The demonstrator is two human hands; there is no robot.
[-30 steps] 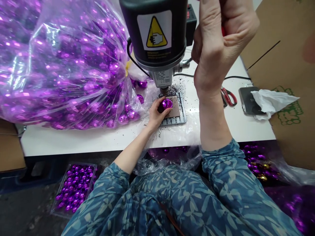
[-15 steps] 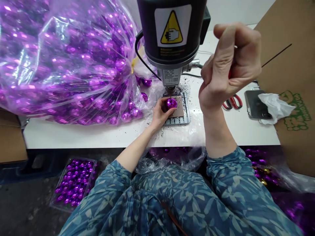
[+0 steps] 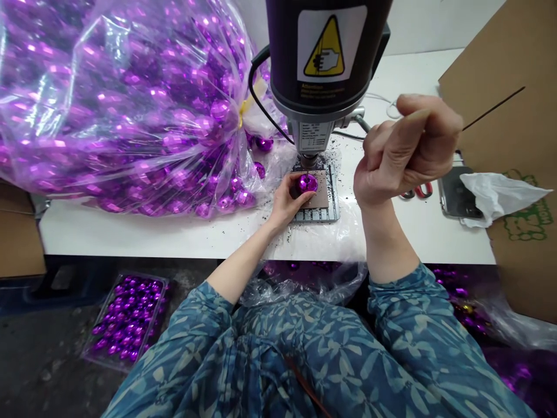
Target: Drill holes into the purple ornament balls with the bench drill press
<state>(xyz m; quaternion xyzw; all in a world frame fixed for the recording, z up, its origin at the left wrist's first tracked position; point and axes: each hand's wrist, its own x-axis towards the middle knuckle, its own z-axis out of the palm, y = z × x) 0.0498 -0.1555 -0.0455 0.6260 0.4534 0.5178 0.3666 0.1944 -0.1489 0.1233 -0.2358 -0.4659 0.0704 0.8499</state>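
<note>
My left hand [image 3: 284, 204] pinches a shiny purple mirror-faceted ball [image 3: 308, 183] from its left and near sides. The ball rests on a brown board [image 3: 322, 199] on the slotted metal base [image 3: 317, 216] of a drill press [image 3: 326, 96]. The drill's tip meets the top of the ball, or nearly so; I cannot tell which. To the right of the motor, my right hand [image 3: 402, 151] is closed round the end of the drill press lever [image 3: 361, 121], hiding its handle. Dark shavings lie around the base.
A big clear bag [image 3: 143, 116] of purple balls fills the left of the white table [image 3: 209, 238]. At right are red-handled scissors [image 3: 424, 190], a phone [image 3: 456, 191], a tissue [image 3: 496, 194] and a cardboard box [image 3: 522, 133]. A clear tray [image 3: 163, 284] of purple balls sits below left.
My right hand has come down with the lever. My left hand still holds the ball on the board. The whole view has shifted slightly.
</note>
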